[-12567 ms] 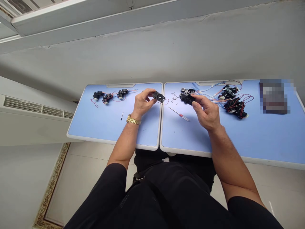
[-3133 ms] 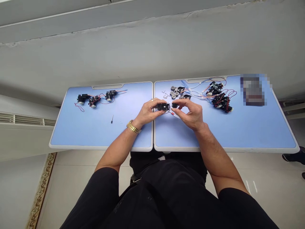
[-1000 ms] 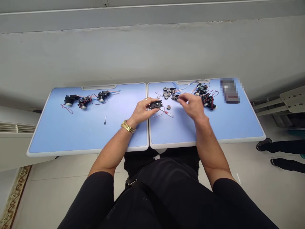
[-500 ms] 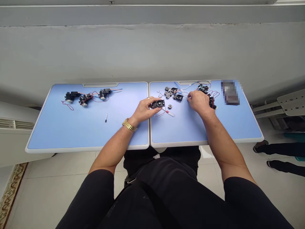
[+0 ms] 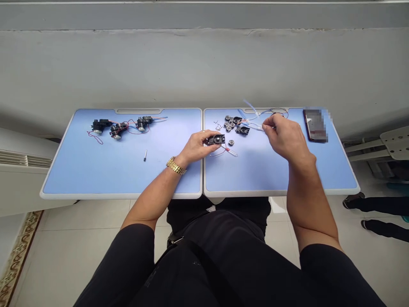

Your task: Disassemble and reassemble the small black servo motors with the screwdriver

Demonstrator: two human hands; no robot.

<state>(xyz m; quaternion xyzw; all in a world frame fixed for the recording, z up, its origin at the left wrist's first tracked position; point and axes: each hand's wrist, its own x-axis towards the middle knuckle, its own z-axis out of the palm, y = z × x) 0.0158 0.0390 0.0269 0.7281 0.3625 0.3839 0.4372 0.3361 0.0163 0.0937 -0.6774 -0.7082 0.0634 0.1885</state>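
Observation:
My left hand (image 5: 195, 147) is closed around a small black plastic housing (image 5: 218, 139) with a round recess and a metal pin in its face. Above the right table, my right hand (image 5: 287, 135) pinches thin blue-and-white strips (image 5: 252, 108), which look like plastic tubing or ties; their far ends stick up. A screwdriver (image 5: 232, 152) with a clear handle and red collar lies just below the housing, beside a round metal part (image 5: 231, 142). More black housings (image 5: 243, 131), several round metal parts (image 5: 229, 125) and tiny screws (image 5: 218, 127) lie between the hands.
Three black assemblies (image 5: 118, 130) with red wires lie on the left table (image 5: 96, 179). A short rod with a black end (image 5: 145, 155) is nearer me. At the far right lies a dark phone-like object (image 5: 315, 125), partly blurred. Another person's legs (image 5: 380, 207) show at right.
My right hand has lifted off the table and moved right, raising the blue-and-white strips. It now covers the black assemblies at right. My left hand still holds the housing; the view has shifted slightly.

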